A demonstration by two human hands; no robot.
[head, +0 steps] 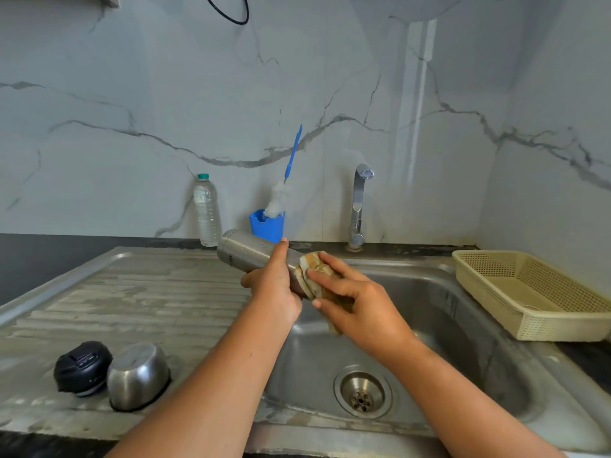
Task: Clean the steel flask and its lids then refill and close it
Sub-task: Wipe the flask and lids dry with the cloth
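Over sink rim: steel flask axis runs 10-to-4 o'clock; left hand clenched round middle, right hand grasps sponge at 4 o'clock end.

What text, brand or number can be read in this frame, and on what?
None can be read.
Cylindrical steel flask: a small dark mark near its left end, too blurred to read.
Round black plastic lid: raised markings on top, illegible.
Clear plastic water bottle: no legible label.
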